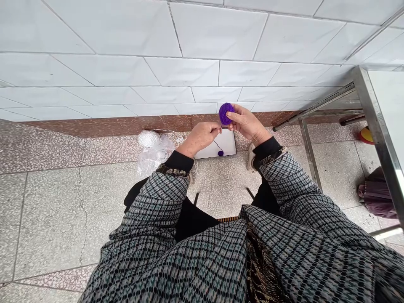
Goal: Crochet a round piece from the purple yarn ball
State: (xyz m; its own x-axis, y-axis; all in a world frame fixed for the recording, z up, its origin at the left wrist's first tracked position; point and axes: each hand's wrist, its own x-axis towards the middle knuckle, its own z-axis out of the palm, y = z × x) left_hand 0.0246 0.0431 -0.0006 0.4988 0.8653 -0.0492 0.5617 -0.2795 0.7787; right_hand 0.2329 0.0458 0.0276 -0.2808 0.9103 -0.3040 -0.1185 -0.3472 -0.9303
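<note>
My right hand (246,123) grips a round ball of purple yarn (226,112), with the thumb on its near face. Just left of it, my left hand (203,135) pinches the purple strand that comes off the ball. From there the strand hangs down toward a much smaller purple yarn ball (220,153). That small ball lies at the near edge of a shallow white tray or box lid (229,141) on the floor between my feet. My hands and wrists hide part of the tray.
Left of the tray, a white yarn ball (149,139) and clear plastic bag (153,162) lie on the speckled floor. A white tiled wall (195,73) stands ahead. A metal-framed table (375,122) is at right, with a dark purple cloth-like item (378,193) beneath it.
</note>
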